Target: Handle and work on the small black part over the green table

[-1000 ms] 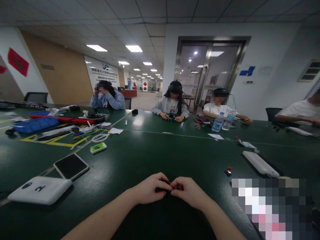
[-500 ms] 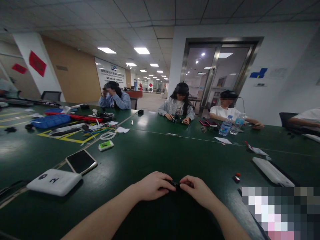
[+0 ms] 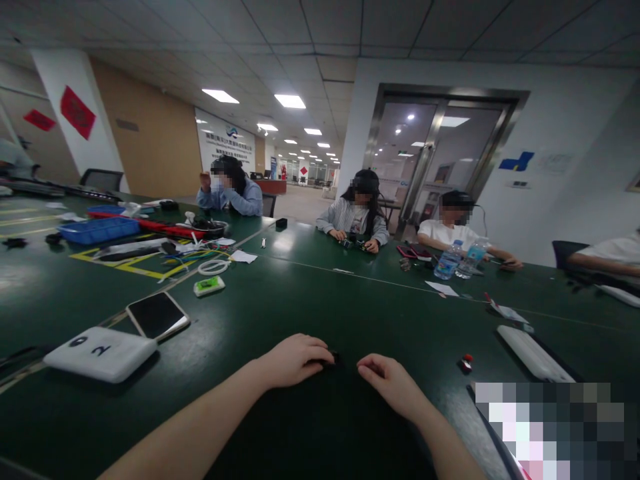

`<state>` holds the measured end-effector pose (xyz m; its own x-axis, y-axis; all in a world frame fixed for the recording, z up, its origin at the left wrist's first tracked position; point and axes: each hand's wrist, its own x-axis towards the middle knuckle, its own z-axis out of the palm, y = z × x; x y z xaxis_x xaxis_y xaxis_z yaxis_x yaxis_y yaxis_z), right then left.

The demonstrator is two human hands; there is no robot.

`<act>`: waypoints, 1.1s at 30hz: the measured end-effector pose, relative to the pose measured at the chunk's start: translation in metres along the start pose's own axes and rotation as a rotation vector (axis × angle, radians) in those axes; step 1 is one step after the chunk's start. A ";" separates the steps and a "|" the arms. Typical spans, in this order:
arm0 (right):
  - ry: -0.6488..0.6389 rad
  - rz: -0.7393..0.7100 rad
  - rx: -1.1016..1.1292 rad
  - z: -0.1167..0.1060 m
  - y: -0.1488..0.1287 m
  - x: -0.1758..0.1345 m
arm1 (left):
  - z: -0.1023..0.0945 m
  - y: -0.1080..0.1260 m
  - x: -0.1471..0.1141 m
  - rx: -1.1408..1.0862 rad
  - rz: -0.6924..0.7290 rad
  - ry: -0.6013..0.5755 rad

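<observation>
My left hand [image 3: 299, 360] rests low over the dark green table [image 3: 280, 313], its fingers closed on a small black piece [image 3: 337, 358]. Only the end of that piece sticks out past the fingertips, and its kind is too dark to make out. A short gap to the right, my right hand [image 3: 389, 383] has thumb and fingers pinched together. Whatever may be between those fingertips is hidden. Farther right on the table lies a small red-topped object [image 3: 466, 363], closest to my right hand.
Left of me lie a white case marked 2 [image 3: 103, 353], a smartphone [image 3: 158, 315] and a green-and-white packet [image 3: 209, 286]. Cables and a blue tray [image 3: 100, 231] lie beyond. A long white device [image 3: 534, 353] is at right. Co-workers sit opposite, near water bottles [image 3: 449, 260].
My hands have parted: the left has shifted left with the black piece, while the right has come away from it. The view has tilted and turned slightly.
</observation>
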<state>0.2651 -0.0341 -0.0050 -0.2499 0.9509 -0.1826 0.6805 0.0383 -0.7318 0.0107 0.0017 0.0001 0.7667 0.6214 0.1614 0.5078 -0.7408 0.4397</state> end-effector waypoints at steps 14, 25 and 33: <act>-0.025 -0.005 0.017 0.002 0.012 0.005 | -0.047 -0.117 -0.058 0.264 -1.114 0.492; -0.023 0.024 0.018 0.000 0.004 0.001 | -0.046 -0.125 -0.064 0.286 -1.222 0.609; -0.043 0.008 0.032 0.000 0.005 0.002 | -0.046 -0.128 -0.063 0.258 -1.288 0.670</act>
<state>0.2681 -0.0320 -0.0089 -0.2742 0.9370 -0.2163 0.6601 0.0198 -0.7509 -0.1202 0.0688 -0.0259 -0.5425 0.8181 0.1910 0.7925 0.4229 0.4395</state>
